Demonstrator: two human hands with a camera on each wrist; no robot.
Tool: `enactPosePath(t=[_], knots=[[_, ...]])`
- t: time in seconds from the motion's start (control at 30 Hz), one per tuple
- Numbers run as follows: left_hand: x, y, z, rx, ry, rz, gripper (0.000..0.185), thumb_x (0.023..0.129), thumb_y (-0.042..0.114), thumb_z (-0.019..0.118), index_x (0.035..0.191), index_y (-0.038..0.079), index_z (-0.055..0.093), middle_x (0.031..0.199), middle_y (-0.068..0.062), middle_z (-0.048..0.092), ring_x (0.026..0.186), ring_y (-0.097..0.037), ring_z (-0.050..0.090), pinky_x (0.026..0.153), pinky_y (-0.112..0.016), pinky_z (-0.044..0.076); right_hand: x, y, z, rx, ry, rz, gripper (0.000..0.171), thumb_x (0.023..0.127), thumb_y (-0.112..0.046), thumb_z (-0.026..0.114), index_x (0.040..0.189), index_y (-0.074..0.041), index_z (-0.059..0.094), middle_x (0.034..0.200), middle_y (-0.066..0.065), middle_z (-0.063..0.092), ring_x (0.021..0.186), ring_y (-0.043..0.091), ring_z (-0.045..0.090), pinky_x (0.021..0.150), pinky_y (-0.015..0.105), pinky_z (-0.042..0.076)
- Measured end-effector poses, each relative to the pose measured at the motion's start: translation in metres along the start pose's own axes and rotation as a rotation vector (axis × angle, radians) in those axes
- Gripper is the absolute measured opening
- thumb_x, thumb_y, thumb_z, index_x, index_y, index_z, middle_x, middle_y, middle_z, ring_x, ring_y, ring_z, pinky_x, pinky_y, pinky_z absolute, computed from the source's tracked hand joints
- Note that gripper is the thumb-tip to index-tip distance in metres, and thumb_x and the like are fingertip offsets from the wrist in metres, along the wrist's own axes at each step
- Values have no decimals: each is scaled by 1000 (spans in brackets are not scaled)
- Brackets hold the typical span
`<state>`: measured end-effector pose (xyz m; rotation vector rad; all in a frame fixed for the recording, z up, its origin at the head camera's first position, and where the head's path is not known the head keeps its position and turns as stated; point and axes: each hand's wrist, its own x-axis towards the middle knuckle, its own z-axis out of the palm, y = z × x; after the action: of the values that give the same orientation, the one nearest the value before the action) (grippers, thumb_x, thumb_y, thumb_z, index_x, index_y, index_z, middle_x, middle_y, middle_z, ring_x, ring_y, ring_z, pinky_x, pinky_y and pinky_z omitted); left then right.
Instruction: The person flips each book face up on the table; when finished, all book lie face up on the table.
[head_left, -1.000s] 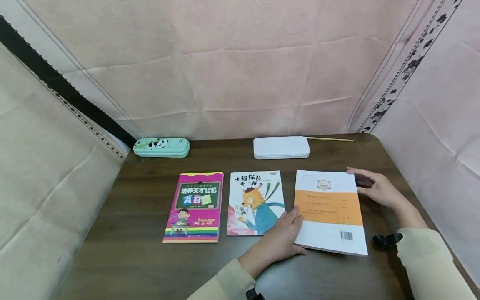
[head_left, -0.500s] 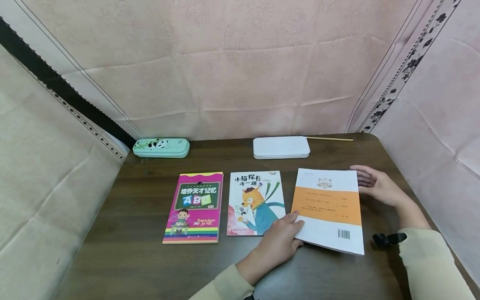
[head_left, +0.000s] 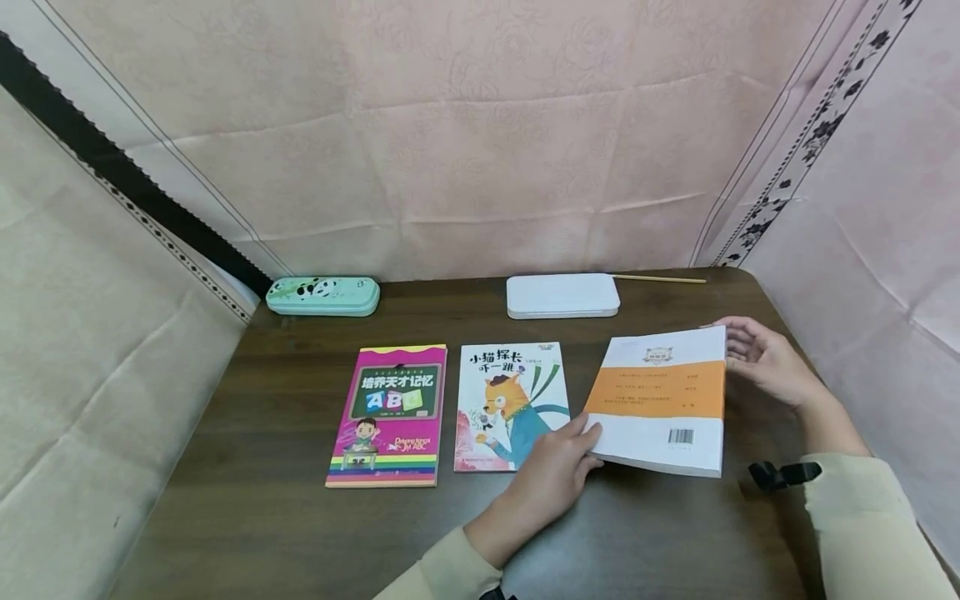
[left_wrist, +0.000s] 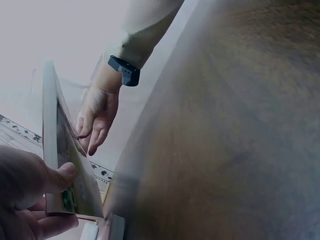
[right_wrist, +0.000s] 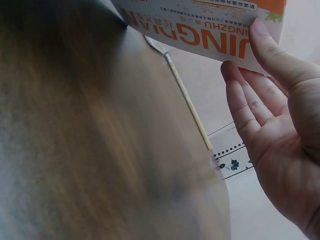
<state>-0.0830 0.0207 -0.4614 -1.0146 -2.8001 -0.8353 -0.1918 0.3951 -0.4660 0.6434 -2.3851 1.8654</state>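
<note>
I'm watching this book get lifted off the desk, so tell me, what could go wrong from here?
The orange and white book is tilted up, held only at its edges by the left hand and the right hand, so it might slip and flop back. Its lower edge sits close to the cat book and could nudge it askew.

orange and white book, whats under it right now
The orange and white book is tilted up on its right side by the right hand; the left hand pinches its left corner. Beneath shows bare table; the rest underneath is hidden.
</note>
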Motion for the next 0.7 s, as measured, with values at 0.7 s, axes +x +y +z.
enactPosePath(t=[0.7], knots=[[-3, -5, -20, -128, 279, 67, 40, 97, 12, 70, 135, 6, 65, 130, -8, 68, 116, -15, 66, 96, -27, 53, 23, -39, 10, 18, 164, -142, 36, 89, 23, 60, 120, 6, 62, 110, -2, 76, 90, 5, 72, 78, 15, 55]])
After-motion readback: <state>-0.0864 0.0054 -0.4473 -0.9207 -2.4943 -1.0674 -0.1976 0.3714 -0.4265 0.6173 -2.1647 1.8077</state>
